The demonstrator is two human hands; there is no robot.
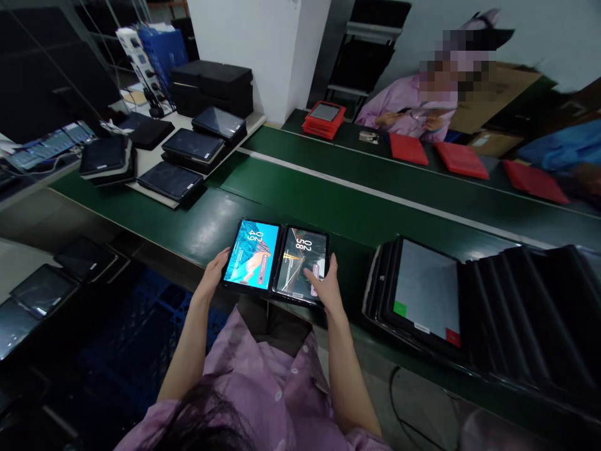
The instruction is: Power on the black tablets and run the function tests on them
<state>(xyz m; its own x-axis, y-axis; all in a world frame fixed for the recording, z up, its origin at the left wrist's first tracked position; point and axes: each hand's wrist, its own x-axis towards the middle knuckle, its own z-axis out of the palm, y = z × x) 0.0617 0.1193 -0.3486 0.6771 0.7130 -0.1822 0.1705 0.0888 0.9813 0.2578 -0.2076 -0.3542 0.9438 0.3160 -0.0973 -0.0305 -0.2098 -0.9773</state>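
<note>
Two lit tablets lie side by side at the near edge of the green bench, screens up. The left one, a tablet with a bright blue picture [248, 250], reads 02 49. Beside it is a tablet with a dark picture [293, 266] that reads 02 58. My left hand [215, 272] grips the blue-screened tablet by its left edge, the fingers partly hidden beneath it. My right hand [328, 285] holds the dark-screened tablet by its right edge, with the thumb over the screen and the other fingers along the side.
On my right leans a long row of black tablets [427, 294]. Stacked tablets [192, 147] stand at the left. Across the bench [300, 181], a person [404, 103] handles something near red pouches [462, 160]. More tablets [44, 289] lie low at the left.
</note>
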